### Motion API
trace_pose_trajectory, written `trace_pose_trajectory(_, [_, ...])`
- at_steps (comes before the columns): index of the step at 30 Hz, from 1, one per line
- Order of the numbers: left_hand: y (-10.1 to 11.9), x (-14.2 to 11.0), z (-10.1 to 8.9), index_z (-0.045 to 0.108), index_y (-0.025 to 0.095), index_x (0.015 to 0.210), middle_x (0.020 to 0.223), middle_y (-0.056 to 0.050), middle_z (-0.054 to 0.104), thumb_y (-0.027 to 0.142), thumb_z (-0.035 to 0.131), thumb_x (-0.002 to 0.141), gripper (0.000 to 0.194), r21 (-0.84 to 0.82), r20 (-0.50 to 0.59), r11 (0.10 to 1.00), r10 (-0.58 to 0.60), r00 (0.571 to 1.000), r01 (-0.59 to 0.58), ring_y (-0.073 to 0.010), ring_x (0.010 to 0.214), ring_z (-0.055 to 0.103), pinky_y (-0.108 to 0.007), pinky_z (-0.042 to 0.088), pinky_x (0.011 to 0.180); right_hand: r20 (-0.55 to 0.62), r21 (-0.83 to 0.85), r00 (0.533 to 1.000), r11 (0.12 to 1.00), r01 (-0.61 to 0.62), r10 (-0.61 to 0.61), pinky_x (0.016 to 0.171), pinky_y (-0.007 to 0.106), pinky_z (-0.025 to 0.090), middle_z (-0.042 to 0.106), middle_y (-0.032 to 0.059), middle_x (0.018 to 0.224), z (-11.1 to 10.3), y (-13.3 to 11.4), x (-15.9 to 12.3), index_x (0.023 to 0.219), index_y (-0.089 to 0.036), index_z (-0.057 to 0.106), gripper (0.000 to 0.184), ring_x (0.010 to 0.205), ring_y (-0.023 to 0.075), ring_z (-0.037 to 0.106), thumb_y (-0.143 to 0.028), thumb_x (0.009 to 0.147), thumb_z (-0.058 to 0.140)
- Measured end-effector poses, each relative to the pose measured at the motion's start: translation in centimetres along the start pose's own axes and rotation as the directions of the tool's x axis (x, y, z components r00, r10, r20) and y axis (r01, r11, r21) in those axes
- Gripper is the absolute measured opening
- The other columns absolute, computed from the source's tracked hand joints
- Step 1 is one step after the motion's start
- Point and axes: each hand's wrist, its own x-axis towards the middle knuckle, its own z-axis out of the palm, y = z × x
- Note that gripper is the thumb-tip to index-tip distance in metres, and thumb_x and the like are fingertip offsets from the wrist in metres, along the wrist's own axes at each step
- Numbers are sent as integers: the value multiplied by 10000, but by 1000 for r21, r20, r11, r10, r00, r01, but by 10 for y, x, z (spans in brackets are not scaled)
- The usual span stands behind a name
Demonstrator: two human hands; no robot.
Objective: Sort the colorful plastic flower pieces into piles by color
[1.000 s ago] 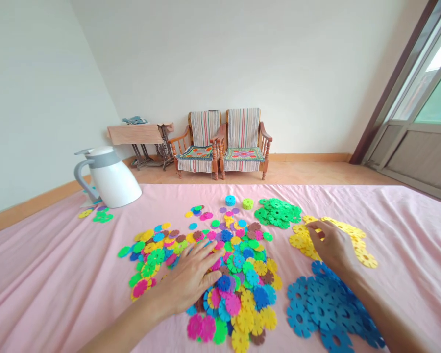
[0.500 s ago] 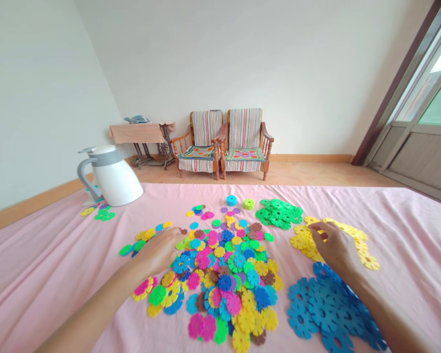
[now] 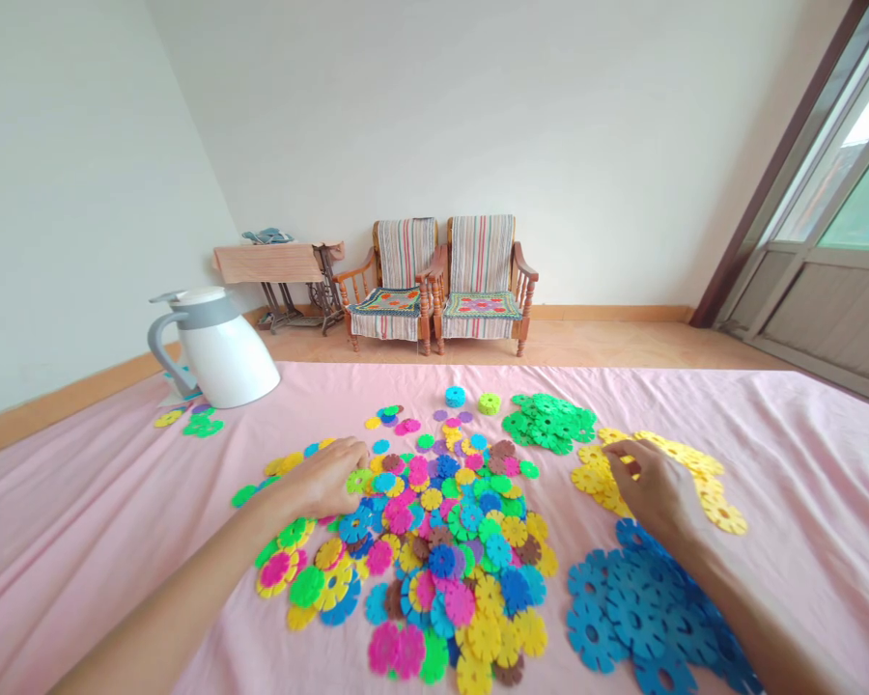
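Note:
My left hand [image 3: 329, 480] reaches over the left part of a mixed pile of plastic snowflake discs [image 3: 441, 531]. Its fingers are bent together, with the tips at a lime-green snowflake disc [image 3: 359, 481]. Over the heap of yellow discs [image 3: 695, 458], my right hand [image 3: 652, 483] is curled, thumb and forefinger brought together. Yellow shows through the gap between them; whether something small is pinched there I cannot tell. Below the right wrist lies a heap of large blue discs [image 3: 637, 603], partly under the forearm.
A green disc heap [image 3: 548, 423], a lime-green stack [image 3: 489, 403] and a light-blue stack [image 3: 455, 397] stand further back. At left are a white jug [image 3: 228, 357] and a few loose discs [image 3: 203, 423]. Pink cloth [image 3: 803, 463] covers the table; two chairs [image 3: 482, 280] stand beyond.
My left hand has gone from lying spread on the pile's middle to its left side, fingers now bent in at the lime-green disc. My right hand keeps its place and pose.

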Motion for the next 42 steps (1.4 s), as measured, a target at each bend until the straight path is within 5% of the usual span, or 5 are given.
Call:
trace_pose_trajectory(12, [-8,-1,4,498,208,893,803,16,530,192,528,583,312,-91,-20,995,-43,999,41,-164,721,520,-241,404,636,1,31,1000,1000,7,-7,632,295,450,655,40,854,-2,-7,-1,825,-207,655,264,630,161,631,-343,851,430])
trace_pose_trajectory(20, [-2,19,-19,553,190,804,772,8,533,247,579,613,201,-175,-90,984,15,996,-31,-156,693,523,-240,420,623,-17,40,1000,999,10,-9,618,285,448,656,40,827,-3,-9,-1,821,-208,655,258,629,160,623,-317,845,423])
trace_pose_trajectory(25, [26,60,-28,591,193,855,823,3,594,221,611,603,255,-239,-190,964,71,979,-117,-165,763,567,-238,442,660,-17,53,1000,998,25,-24,618,281,458,660,41,835,-1,-13,-2,804,-215,658,256,638,161,626,-303,843,422])
trace_pose_trajectory(33, [82,155,-6,609,169,837,828,-25,596,186,643,613,228,-227,-340,960,82,937,-167,-187,785,572,-276,453,716,-23,56,999,997,48,-47,628,279,463,638,34,831,-3,-19,-2,825,-224,643,263,639,156,625,-304,883,399])
trace_pose_trajectory(42, [103,210,13,629,160,840,860,-30,590,207,689,609,243,-220,-350,959,95,932,-180,-188,801,578,-271,466,716,-7,19,998,998,59,-59,637,288,464,651,39,863,-2,-14,-2,833,-230,632,238,675,171,642,-284,871,404])
